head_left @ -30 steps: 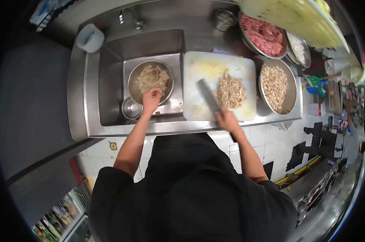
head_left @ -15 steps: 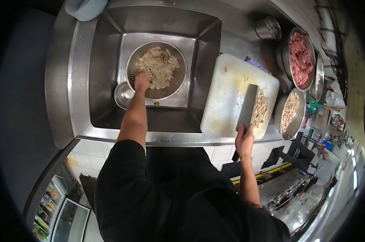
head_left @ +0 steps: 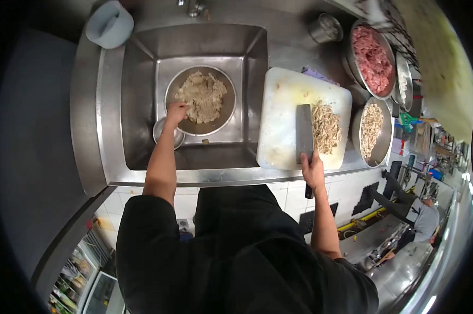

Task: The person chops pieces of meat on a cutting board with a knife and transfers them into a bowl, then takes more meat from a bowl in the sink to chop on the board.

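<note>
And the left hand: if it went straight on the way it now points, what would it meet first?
Probably the pale food in the steel bowl in the sink. The left hand is at the food's edge; depth is unclear, so they may already touch.

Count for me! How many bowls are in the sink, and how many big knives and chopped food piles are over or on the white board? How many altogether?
Bowls in the sink: 2 (large bowl, small bowl)
Big knife, in the right hand: 1
Chopped food pile on the white board: 1
Total: 4
</note>
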